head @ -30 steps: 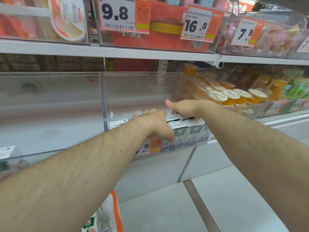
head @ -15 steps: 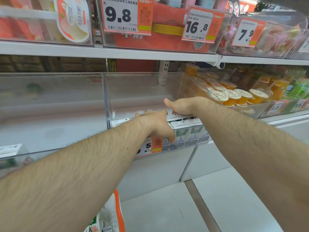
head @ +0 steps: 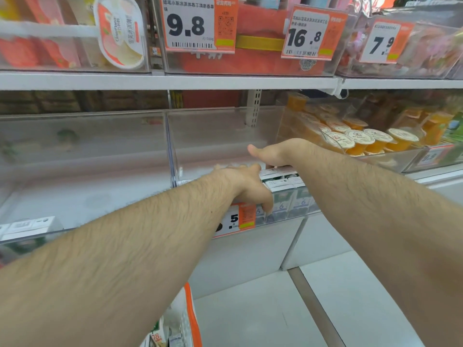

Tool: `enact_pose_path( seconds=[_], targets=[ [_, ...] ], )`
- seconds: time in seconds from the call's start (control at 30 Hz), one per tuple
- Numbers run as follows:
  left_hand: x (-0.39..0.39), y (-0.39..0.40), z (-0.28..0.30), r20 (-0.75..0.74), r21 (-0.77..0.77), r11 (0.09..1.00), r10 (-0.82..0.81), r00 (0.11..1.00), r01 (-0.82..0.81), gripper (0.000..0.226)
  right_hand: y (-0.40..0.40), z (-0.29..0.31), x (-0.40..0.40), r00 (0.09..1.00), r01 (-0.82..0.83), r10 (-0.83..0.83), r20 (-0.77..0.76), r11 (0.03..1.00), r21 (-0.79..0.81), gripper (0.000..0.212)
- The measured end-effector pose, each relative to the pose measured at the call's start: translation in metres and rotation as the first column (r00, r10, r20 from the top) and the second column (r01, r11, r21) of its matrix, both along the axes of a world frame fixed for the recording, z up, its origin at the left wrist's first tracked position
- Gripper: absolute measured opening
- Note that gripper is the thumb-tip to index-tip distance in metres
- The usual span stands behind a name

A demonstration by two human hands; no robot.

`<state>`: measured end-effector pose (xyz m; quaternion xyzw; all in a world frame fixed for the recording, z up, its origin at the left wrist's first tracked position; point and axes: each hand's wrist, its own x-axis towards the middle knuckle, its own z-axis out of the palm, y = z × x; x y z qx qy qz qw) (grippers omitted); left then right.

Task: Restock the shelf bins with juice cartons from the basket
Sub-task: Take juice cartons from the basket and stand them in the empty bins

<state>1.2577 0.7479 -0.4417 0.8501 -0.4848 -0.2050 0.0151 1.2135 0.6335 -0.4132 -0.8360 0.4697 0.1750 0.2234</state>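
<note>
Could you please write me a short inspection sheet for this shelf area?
Surface: clear middle bin, mostly bare at the back.
Job's things: juice cartons lined along its front; basket below by the floor.
Clutter: orange jelly cups in the bin to the right.
Grips: left hand and right hand both on the cartons; finger hold hidden.
Cables: nothing seen.
Surroundings: price tags on the upper shelf.

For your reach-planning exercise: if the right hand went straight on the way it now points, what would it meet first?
The right hand points left and into the middle bin, over the juice cartons. Beyond its thumb the way looks free up to the clear divider wall, probably the first contact, though depth is hard to judge.
</note>
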Motion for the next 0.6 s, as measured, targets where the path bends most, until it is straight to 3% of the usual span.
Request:
enact_pose_path(
  seconds=[0.07, 0.1, 0.17, 0.23, 0.4, 0.5, 0.6],
  targets=[
    [-0.003, 0.008, 0.002, 0.107, 0.037, 0.998, -0.053, 0.993, 0.049, 0.114, 0.006, -0.002, -0.004, 0.993, 0.004, 0.006, 0.114, 0.996, -0.094, 0.091],
    [-0.004, 0.014, 0.003, 0.154, 0.004, 0.998, -0.065, 0.986, 0.065, 0.118, 0.009, -0.003, -0.009, 0.982, 0.021, 0.024, 0.189, 0.973, -0.229, 0.088],
    [-0.006, 0.033, 0.002, 0.22, -0.166, 0.983, -0.041, 0.975, 0.079, 0.118, 0.023, -0.004, -0.022, 0.919, 0.1, 0.107, 0.381, 0.869, -0.484, 0.074],
    [-0.008, 0.059, -0.002, 0.249, -0.347, 0.935, 0.013, 0.968, 0.077, 0.108, 0.046, -0.007, -0.036, 0.804, 0.177, 0.202, 0.56, 0.816, -0.55, 0.053],
    [-0.021, 0.113, -0.022, 0.264, -0.615, 0.784, 0.106, 0.959, 0.083, 0.072, 0.107, -0.024, -0.056, 0.631, 0.251, 0.193, 0.751, 0.866, -0.433, 0.024],
    [-0.03, 0.139, -0.023, 0.2, -0.727, 0.684, 0.138, 0.97, 0.053, 0.062, 0.141, -0.035, -0.055, 0.576, 0.224, 0.131, 0.807, 0.924, -0.31, 0.027],
    [-0.036, 0.163, -0.023, 0.146, -0.753, 0.658, 0.159, 0.976, 0.005, 0.053, 0.175, -0.041, -0.05, 0.565, 0.174, 0.119, 0.816, 0.95, -0.259, 0.029]
  ],
)
